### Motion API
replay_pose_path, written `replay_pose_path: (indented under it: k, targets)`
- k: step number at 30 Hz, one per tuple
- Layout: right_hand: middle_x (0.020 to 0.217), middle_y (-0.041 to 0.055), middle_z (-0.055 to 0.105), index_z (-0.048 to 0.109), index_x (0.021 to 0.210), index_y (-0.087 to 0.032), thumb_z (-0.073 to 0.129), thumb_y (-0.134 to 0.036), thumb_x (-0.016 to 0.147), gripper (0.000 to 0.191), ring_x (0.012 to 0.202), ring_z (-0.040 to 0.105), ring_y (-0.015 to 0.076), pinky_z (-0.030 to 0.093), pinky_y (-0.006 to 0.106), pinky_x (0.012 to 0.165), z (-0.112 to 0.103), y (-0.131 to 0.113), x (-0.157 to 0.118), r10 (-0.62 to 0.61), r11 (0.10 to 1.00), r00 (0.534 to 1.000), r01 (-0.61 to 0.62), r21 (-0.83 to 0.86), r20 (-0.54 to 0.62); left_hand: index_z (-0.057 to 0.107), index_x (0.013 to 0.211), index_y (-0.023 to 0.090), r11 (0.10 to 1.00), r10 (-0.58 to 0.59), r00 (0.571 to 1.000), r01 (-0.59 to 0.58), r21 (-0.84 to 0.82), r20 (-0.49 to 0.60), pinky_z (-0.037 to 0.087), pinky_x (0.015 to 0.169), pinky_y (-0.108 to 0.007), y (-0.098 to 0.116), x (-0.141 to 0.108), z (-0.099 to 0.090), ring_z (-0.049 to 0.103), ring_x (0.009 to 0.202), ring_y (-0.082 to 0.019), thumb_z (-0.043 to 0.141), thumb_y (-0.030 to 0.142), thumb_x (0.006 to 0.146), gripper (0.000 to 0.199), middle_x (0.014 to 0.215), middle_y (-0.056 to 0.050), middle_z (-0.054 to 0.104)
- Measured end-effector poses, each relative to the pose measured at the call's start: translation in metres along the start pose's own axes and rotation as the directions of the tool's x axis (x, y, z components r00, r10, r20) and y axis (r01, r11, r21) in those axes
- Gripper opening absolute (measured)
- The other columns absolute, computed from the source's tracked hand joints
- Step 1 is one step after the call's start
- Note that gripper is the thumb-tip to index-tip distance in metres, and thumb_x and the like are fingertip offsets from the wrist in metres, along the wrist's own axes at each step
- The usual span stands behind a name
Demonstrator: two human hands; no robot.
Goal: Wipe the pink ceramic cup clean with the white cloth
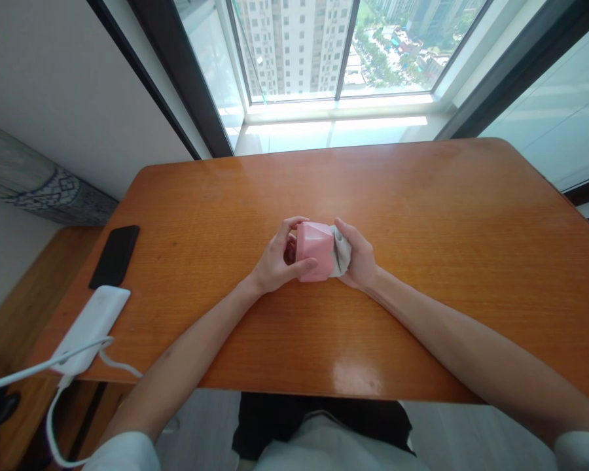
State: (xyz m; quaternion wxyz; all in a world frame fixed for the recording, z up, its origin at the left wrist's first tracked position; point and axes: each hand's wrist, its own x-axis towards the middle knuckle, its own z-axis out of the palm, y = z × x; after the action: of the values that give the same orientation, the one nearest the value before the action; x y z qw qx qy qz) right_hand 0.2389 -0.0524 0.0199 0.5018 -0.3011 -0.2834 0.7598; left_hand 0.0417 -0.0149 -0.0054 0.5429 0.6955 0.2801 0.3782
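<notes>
Head view: your left hand point(275, 260) grips the pink faceted object point(314, 252) with curled fingers. Your right hand point(358, 256) closes its fingers on grey cloth point(341, 250), pressing it against the object's right side.

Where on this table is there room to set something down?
Bare wood of the orange table shows toward the window and right of the right hand. It's crowded mid-table, where the left hand and right hand hold a pink faceted object and grey cloth, and at the left edge, by a black phone and white power bank.
</notes>
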Motion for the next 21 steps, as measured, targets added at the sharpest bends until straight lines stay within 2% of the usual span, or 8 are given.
replay_pose_path:
  k: [5,9,12,15,18,21]
  targets:
    - [0.084,0.012,0.082,0.078,0.089,-0.02,0.079,-0.072,0.082,0.052,0.094,0.081,0.0348,0.065,0.039,0.069,0.001,0.003,-0.002,-0.026,0.999,1.0,0.026,-0.026,-0.013,0.048,0.155,0.026,1.0,-0.019,1.0,0.019,0.018,0.022,0.057,0.085,-0.034,-0.001,0.0,-0.001,0.069,0.098,-0.022,0.084,0.074,0.082,0.094,0.123,-0.009,0.07]
    - [0.08,0.0107,0.081,0.075,0.08,-0.023,0.077,-0.071,0.085,0.049,0.094,0.081,0.0352,0.066,0.041,0.072,-0.002,0.001,0.001,-0.026,0.999,0.997,0.029,0.031,-0.073,0.035,0.168,0.03,1.0,0.015,0.999,-0.014,-0.017,0.049,0.059,0.096,-0.041,-0.004,-0.001,-0.002,0.07,0.115,-0.029,0.078,0.078,0.087,0.104,0.138,-0.013,0.067]
    - [0.081,0.0103,0.082,0.075,0.079,-0.024,0.074,-0.072,0.087,0.049,0.096,0.081,0.0351,0.067,0.043,0.077,-0.005,-0.003,0.003,0.004,0.997,0.997,0.002,0.082,-0.08,0.03,0.172,0.035,0.994,0.102,0.993,-0.104,0.037,0.067,0.06,0.1,-0.045,-0.006,0.0,-0.002,0.065,0.131,-0.034,0.083,0.076,0.084,0.111,0.16,-0.016,0.054]
    - [0.088,0.0114,0.084,0.079,0.089,-0.023,0.072,-0.074,0.087,0.051,0.1,0.081,0.0356,0.067,0.045,0.081,-0.007,-0.006,0.005,0.047,0.992,0.997,-0.039,0.123,-0.063,0.034,0.171,0.038,0.961,0.232,0.97,-0.241,0.138,0.074,0.058,0.109,-0.049,-0.005,0.002,-0.002,0.054,0.148,-0.039,0.095,0.068,0.075,0.118,0.175,-0.016,0.038]
    - [0.092,0.0105,0.085,0.081,0.098,-0.023,0.071,-0.074,0.088,0.052,0.102,0.081,0.0355,0.067,0.045,0.083,-0.007,-0.007,0.005,0.049,0.99,0.998,-0.042,0.135,-0.049,0.034,0.172,0.037,0.925,0.301,0.95,-0.313,0.215,0.087,0.055,0.116,-0.053,-0.002,0.003,-0.002,0.05,0.152,-0.04,0.099,0.06,0.074,0.12,0.173,-0.016,0.041]
    - [0.092,0.0102,0.085,0.081,0.102,-0.023,0.07,-0.074,0.09,0.053,0.101,0.082,0.0352,0.067,0.045,0.084,-0.006,-0.007,0.006,0.03,0.992,0.998,-0.024,0.122,-0.047,0.039,0.169,0.034,0.911,0.318,0.945,-0.326,0.254,0.071,0.056,0.114,-0.051,0.001,0.004,-0.001,0.054,0.148,-0.039,0.099,0.055,0.076,0.113,0.168,-0.017,0.048]
